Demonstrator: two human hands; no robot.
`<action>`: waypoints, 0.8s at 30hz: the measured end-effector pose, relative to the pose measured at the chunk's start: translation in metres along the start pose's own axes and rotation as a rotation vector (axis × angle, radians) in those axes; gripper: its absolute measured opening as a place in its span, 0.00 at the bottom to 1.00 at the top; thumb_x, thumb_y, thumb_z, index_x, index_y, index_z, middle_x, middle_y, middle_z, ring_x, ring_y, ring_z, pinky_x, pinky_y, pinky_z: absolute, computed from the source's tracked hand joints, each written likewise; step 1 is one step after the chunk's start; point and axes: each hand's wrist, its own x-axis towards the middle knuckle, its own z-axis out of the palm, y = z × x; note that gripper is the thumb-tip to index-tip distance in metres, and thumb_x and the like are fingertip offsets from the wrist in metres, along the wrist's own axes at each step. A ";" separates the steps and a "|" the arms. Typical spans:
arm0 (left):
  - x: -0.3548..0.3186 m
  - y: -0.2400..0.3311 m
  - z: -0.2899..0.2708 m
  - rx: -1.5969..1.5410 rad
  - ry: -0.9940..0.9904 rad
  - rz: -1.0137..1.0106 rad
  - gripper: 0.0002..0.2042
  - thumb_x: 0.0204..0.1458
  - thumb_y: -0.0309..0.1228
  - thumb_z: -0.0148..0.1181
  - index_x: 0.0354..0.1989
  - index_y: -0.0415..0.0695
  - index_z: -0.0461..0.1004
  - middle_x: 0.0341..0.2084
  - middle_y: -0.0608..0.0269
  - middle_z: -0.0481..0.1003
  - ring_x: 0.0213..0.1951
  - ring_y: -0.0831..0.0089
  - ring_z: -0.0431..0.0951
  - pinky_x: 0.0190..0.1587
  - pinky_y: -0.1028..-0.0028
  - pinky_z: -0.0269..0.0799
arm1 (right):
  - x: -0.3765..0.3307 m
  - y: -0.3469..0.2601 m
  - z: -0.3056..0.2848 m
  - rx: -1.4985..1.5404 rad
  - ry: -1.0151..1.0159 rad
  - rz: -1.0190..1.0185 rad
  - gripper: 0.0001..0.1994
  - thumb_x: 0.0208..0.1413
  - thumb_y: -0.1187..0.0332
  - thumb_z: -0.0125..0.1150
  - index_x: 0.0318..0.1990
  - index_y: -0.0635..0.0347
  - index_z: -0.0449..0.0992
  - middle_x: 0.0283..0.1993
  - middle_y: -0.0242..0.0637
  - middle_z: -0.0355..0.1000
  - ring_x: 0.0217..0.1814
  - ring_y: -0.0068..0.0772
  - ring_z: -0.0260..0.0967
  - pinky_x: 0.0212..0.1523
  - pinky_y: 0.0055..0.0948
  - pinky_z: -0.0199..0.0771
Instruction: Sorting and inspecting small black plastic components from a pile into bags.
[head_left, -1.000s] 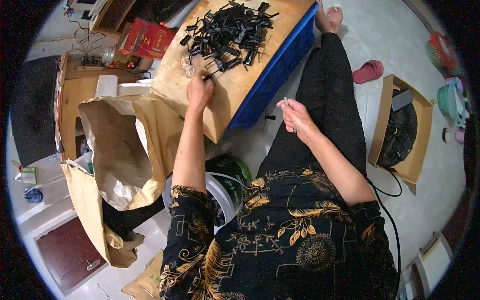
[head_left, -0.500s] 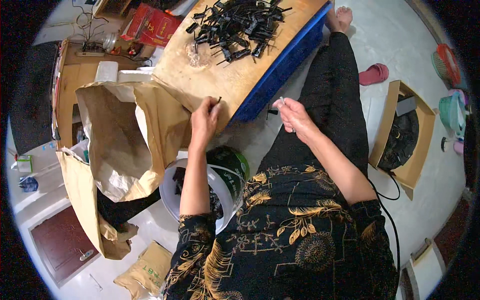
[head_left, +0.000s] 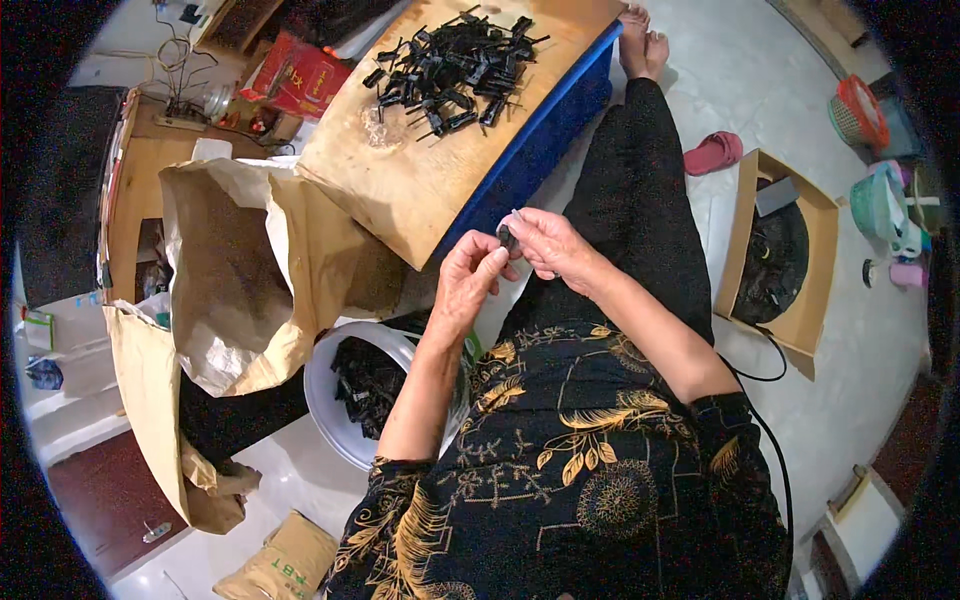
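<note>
1. The small black plastic part (head_left: 507, 238) sits between the two hands, above the person's lap and just off the near edge of the wooden board (head_left: 420, 180) that serves as the counter.
2. The left hand (head_left: 470, 285) is curled nearly closed, its thumb and forefinger tips pinching the part from the left.
3. The right hand (head_left: 548, 245) is likewise almost closed, fingertips meeting the same part from the right; the two hands touch at the piece.
4. Judging by its look, the part is light, rigid moulded plastic, with smooth faces that could slip, and small enough that only a fingertip pinch suits it. A palm grip would hide it.
5. Best held by its broader body, not by any thin prong; thin ends like those seen in the pile of black parts (head_left: 450, 70) on the board would probably flex or snap if squeezed hard.
6. More black pieces lie in the white bucket (head_left: 325, 400) below the left forearm, beside an open brown paper sack (head_left: 240, 290).
7. A cardboard box (head_left: 780, 250) holding dark items stands on the floor to the right, well apart from the hands.
</note>
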 end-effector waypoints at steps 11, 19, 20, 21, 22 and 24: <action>-0.034 0.009 0.011 -0.179 0.101 0.143 0.12 0.52 0.28 0.52 0.44 0.42 0.60 0.31 0.61 0.74 0.30 0.77 0.74 0.26 0.83 0.64 | -0.033 -0.024 0.039 -0.286 0.023 -0.185 0.14 0.59 0.58 0.44 0.36 0.60 0.66 0.24 0.25 0.63 0.23 0.15 0.60 0.24 0.19 0.65; -0.048 0.013 0.010 -0.005 0.226 0.322 0.13 0.53 0.26 0.50 0.47 0.39 0.64 0.29 0.65 0.72 0.29 0.81 0.71 0.30 0.82 0.66 | -0.035 -0.006 0.058 -0.465 0.023 -0.306 0.17 0.60 0.60 0.42 0.52 0.60 0.61 0.18 0.23 0.56 0.15 0.11 0.50 0.12 0.14 0.47; -0.048 0.011 0.010 -0.006 0.227 0.328 0.13 0.53 0.26 0.50 0.47 0.39 0.64 0.29 0.65 0.72 0.29 0.81 0.71 0.30 0.82 0.66 | -0.034 -0.004 0.059 -0.463 0.012 -0.307 0.17 0.60 0.61 0.42 0.52 0.59 0.61 0.18 0.22 0.56 0.15 0.12 0.50 0.13 0.14 0.48; -0.048 0.009 0.010 0.000 0.231 0.330 0.15 0.52 0.27 0.51 0.48 0.40 0.64 0.29 0.67 0.72 0.29 0.83 0.70 0.30 0.83 0.66 | -0.033 -0.001 0.058 -0.460 0.003 -0.309 0.17 0.60 0.61 0.42 0.53 0.59 0.60 0.18 0.22 0.55 0.15 0.12 0.50 0.13 0.14 0.48; -0.048 0.008 0.010 0.007 0.236 0.332 0.16 0.52 0.29 0.53 0.49 0.40 0.64 0.28 0.69 0.71 0.29 0.84 0.68 0.30 0.84 0.65 | -0.034 -0.003 0.061 -0.464 0.001 -0.311 0.17 0.60 0.61 0.42 0.53 0.59 0.60 0.18 0.22 0.55 0.15 0.12 0.50 0.13 0.14 0.48; -0.048 0.007 0.009 -0.003 0.243 0.348 0.16 0.52 0.28 0.52 0.49 0.40 0.65 0.27 0.69 0.71 0.28 0.85 0.68 0.29 0.84 0.65 | -0.037 -0.006 0.065 -0.460 0.008 -0.278 0.17 0.60 0.62 0.42 0.53 0.59 0.60 0.18 0.22 0.55 0.15 0.12 0.50 0.13 0.14 0.49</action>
